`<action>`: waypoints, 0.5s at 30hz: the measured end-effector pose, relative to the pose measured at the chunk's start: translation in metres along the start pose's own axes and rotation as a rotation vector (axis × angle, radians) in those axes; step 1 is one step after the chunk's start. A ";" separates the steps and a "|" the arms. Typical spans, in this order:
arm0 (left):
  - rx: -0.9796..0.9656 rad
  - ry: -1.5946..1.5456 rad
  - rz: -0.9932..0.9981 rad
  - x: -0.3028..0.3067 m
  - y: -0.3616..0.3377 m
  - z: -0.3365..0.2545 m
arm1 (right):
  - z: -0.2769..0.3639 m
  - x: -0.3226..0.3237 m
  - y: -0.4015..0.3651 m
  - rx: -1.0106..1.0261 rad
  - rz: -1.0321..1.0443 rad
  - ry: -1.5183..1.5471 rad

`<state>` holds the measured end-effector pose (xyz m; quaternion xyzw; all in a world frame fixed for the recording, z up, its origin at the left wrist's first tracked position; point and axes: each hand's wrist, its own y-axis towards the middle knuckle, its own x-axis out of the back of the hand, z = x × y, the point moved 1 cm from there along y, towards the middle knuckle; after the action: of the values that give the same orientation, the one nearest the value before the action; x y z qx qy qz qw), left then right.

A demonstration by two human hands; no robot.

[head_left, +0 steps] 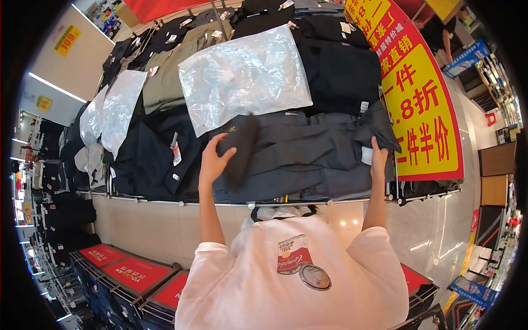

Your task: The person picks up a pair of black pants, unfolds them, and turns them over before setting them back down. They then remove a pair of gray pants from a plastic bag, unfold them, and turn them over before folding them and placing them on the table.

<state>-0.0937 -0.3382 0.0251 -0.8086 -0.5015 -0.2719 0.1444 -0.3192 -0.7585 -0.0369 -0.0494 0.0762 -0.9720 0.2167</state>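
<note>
A pair of dark grey trousers (pixel 308 148) lies stretched sideways across the clothes display in front of me. My right hand (pixel 378 157) is closed on the end at the right, beside a white label (pixel 367 155). At the left end, a darker flap of cloth (pixel 243 151) stands up and is smeared by motion. My left hand (pixel 216 159) is right at this flap, thumb and fingers apart in a curve. Whether its fingertips touch the flap is hard to tell. Under the trousers, more dark garments are laid out.
Clear plastic bags (pixel 245 71) lie on folded trousers behind, with more bags (pixel 118 107) at the left. A black garment (pixel 157 148) with tags lies left of my hands. A red and yellow sign (pixel 421 104) stands at the right. Red-topped racks (pixel 132 272) are near me.
</note>
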 end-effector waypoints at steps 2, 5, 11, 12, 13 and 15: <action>-0.007 0.199 -0.098 -0.010 -0.006 -0.010 | -0.001 -0.007 -0.007 0.036 -0.027 0.011; -0.039 0.369 -0.191 -0.030 -0.010 -0.032 | 0.001 -0.023 -0.023 0.092 -0.031 0.134; -0.479 0.061 0.324 -0.126 -0.020 -0.045 | 0.005 -0.055 -0.053 -0.104 0.174 0.298; -0.482 0.061 0.325 -0.140 -0.020 -0.039 | 0.005 -0.059 -0.054 -0.116 0.205 0.321; -0.490 0.247 0.282 -0.150 -0.020 -0.038 | 0.006 -0.064 -0.056 -0.128 0.237 0.345; -0.503 0.429 0.242 -0.161 -0.019 -0.032 | 0.012 -0.064 -0.055 -0.125 0.250 0.346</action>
<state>-0.1759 -0.4637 -0.0442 -0.7970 -0.2776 -0.5313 0.0739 -0.2828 -0.6832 -0.0199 0.1144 0.1780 -0.9249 0.3159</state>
